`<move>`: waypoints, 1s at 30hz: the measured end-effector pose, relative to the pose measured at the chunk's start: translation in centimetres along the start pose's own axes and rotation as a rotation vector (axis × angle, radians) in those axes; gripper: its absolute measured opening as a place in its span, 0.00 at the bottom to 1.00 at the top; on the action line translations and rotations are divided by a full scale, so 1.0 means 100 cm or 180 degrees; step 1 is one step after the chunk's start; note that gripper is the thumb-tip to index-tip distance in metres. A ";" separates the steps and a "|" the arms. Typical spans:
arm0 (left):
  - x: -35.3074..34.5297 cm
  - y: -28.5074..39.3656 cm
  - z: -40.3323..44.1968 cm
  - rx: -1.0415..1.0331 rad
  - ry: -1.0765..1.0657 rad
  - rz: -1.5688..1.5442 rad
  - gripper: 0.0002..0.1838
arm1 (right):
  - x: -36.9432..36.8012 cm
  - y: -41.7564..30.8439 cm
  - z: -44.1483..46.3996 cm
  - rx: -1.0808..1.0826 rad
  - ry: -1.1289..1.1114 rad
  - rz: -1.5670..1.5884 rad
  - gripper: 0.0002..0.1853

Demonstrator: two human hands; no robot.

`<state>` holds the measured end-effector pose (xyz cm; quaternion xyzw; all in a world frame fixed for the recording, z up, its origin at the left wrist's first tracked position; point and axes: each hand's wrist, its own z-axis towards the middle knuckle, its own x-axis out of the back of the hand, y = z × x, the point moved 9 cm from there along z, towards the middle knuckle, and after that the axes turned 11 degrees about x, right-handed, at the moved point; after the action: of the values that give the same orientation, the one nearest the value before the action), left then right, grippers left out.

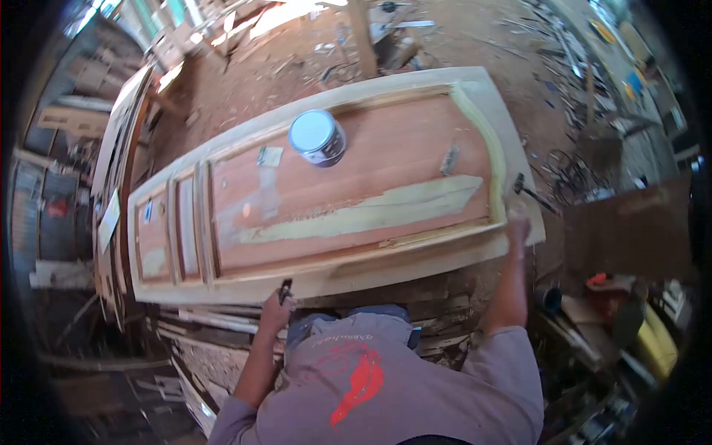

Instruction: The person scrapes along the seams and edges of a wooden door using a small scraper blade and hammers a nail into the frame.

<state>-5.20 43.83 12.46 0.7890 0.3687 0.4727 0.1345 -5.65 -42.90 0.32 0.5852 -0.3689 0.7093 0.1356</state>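
A panelled wooden door (415, 271) lies flat in front of me, with pale filler-like patches on its reddish panels. My left hand (275, 310) is closed around a small black tool (285, 290) at the door's near edge; its exact kind is unclear. At the right end, my right hand (518, 221) is over the door's corner, blurred, its fingers hard to make out. Just beyond that hand rests a hammer (534, 194), its dark handle reaching past the door's edge. A paint tin (317, 139) with a light blue lid stands on the large panel.
On the panel lie a small card (270, 156) and a grey strip-like piece (449, 159). A wooden post (363, 37) rises beyond the far edge. Boards (119, 178) lean at the left. Scraps litter the dirt floor (460, 44), and a brown sheet (630, 230) is at the right.
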 end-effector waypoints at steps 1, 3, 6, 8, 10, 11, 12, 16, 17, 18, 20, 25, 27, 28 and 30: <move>0.001 -0.035 0.005 0.0589 -0.0174 -0.0737 0.12 | 0.011 0.014 0.022 0.0252 0.0175 -0.0177 0.27; 0.021 -0.060 0.001 0.0790 -0.0007 -0.1200 0.13 | 0.013 0.033 0.056 0.0852 0.0333 -0.0505 0.32; 0.044 -0.068 -0.016 0.1221 0.0162 -0.2201 0.18 | -0.034 0.083 0.094 0.1151 -0.0690 -0.1696 0.54; 0.054 -0.080 -0.019 0.1339 0.0078 -0.2767 0.20 | -0.006 0.052 0.095 0.0473 -0.0737 -0.1157 0.47; 0.062 -0.066 -0.026 0.1288 0.0189 -0.3513 0.21 | -0.030 0.088 0.107 0.0244 -0.0721 -0.1111 0.43; 0.066 -0.059 -0.027 0.1231 0.0223 -0.3882 0.21 | -0.053 0.112 0.127 0.0365 -0.0793 -0.1263 0.41; 0.064 -0.066 -0.019 0.1091 0.0102 -0.4414 0.21 | -0.048 0.107 0.128 0.0331 -0.0712 -0.1450 0.39; 0.078 -0.041 -0.013 0.0927 0.0162 -0.4839 0.22 | 0.003 0.060 0.101 0.0454 -0.0689 -0.1892 0.29; 0.083 -0.038 -0.011 0.0780 0.0163 -0.4924 0.22 | -0.005 0.068 0.103 0.0521 -0.0739 -0.1761 0.26; 0.087 -0.032 -0.009 0.0630 0.0166 -0.5001 0.22 | -0.011 0.082 0.105 0.0549 -0.0684 -0.1571 0.24; 0.097 -0.025 -0.011 0.0457 0.0296 -0.5021 0.24 | -0.026 0.111 0.111 0.0610 -0.0581 -0.1190 0.22; 0.115 -0.053 -0.018 0.0396 0.0783 -0.4939 0.25 | 0.045 0.001 0.032 0.0406 -0.0504 -0.1232 0.20; 0.119 -0.061 -0.025 0.0481 0.0956 -0.5116 0.22 | 0.049 -0.030 -0.002 0.0241 -0.0543 -0.0700 0.23; 0.116 -0.080 -0.021 0.0513 0.1013 -0.5117 0.21 | 0.047 -0.042 -0.022 0.0308 -0.0294 -0.0361 0.23; 0.120 -0.092 -0.030 0.0965 0.1377 -0.4703 0.19 | 0.014 -0.051 -0.061 0.0468 0.0027 0.0096 0.23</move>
<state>-8.50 58.28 16.59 0.2394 0.8766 0.3483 0.2301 -7.33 -35.55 3.21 0.5849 -0.3239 0.7389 0.0832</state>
